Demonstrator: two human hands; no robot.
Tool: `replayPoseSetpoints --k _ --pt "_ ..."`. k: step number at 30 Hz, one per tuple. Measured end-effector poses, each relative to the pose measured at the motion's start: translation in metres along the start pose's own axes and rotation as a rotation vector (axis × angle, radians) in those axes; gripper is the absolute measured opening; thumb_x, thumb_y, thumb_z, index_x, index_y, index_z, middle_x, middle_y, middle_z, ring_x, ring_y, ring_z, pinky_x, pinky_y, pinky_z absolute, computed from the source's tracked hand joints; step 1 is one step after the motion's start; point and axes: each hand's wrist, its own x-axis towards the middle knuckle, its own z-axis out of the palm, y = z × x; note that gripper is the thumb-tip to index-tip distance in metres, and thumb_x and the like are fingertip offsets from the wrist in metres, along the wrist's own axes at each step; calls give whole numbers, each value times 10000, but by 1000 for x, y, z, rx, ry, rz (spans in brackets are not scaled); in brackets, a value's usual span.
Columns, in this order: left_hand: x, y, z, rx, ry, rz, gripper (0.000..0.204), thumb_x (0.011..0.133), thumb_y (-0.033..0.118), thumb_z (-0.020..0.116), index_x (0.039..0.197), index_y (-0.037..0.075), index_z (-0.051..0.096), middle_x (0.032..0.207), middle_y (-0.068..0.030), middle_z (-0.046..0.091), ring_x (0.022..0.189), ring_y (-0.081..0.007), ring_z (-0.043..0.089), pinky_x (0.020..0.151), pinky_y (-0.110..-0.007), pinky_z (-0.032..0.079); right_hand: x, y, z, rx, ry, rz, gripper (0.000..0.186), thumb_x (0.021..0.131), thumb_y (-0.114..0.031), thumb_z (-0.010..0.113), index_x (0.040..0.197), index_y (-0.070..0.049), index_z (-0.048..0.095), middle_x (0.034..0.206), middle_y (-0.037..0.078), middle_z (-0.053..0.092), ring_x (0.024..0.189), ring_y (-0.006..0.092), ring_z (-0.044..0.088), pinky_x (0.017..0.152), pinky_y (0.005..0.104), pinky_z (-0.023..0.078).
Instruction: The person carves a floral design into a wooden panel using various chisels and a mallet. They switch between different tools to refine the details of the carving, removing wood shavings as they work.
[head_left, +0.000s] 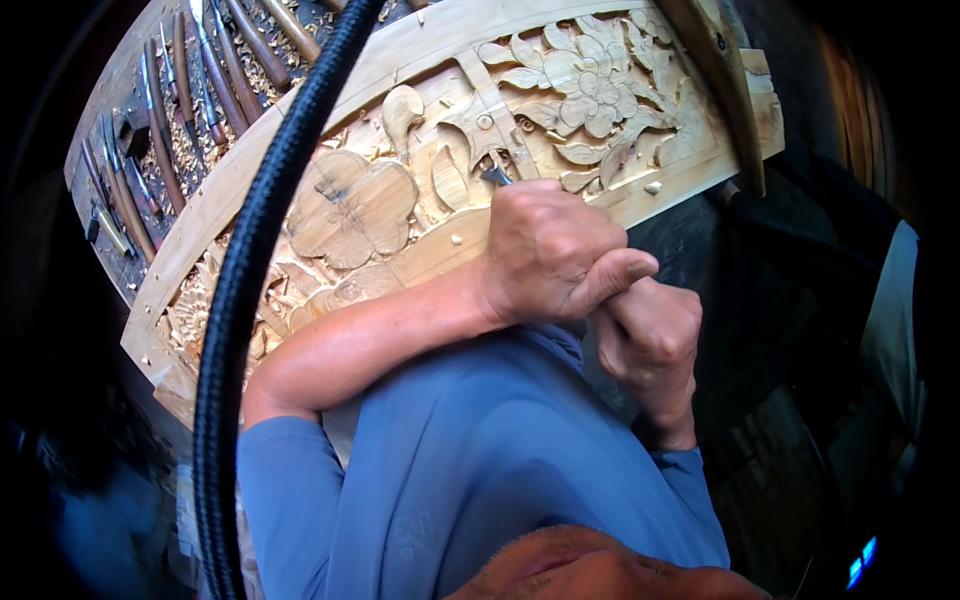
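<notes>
My left hand (550,240) is closed in a fist around a carving chisel, whose metal blade (496,175) pokes out past the knuckles. Below it and to the right, my right hand (652,335) is closed too, wrapped round the rear of the same tool; the handle is hidden by both hands. The blade's tip meets a recess in a pale wooden panel (425,260), near its lower border. A petalled flower (598,98) with leaves stands in relief at the panel's right. Left of the blade lies a flatter flower shape (352,212) with pencil lines.
Several chisels (160,130) with wooden handles lie among wood shavings at the far left. A thick black braided cord (265,200) crosses the view in front of the panel. A curved wooden bar (725,80) extends over the panel's right end. Loose chips dot the panel.
</notes>
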Motion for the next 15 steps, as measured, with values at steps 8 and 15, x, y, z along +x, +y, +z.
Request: replayPoseSetpoints --k 8,15 --pt "5 -8 -5 -28 -70 93 530 1077 445 609 656 124 574 584 -53 488 519 -275 504 535 -405 365 -5 -8 1 34 42 142 136 835 86 765 811 -17 678 695 135 595 558 324 616 529 404 461" --pt "10 -1 4 0 42 10 501 1024 382 714 594 145 614 538 -51 555 490 -255 566 518 -394 407 5 -1 -2 74 27 110 109 813 115 750 845 27 692 698 153 608 575 323 626 557 363 458"
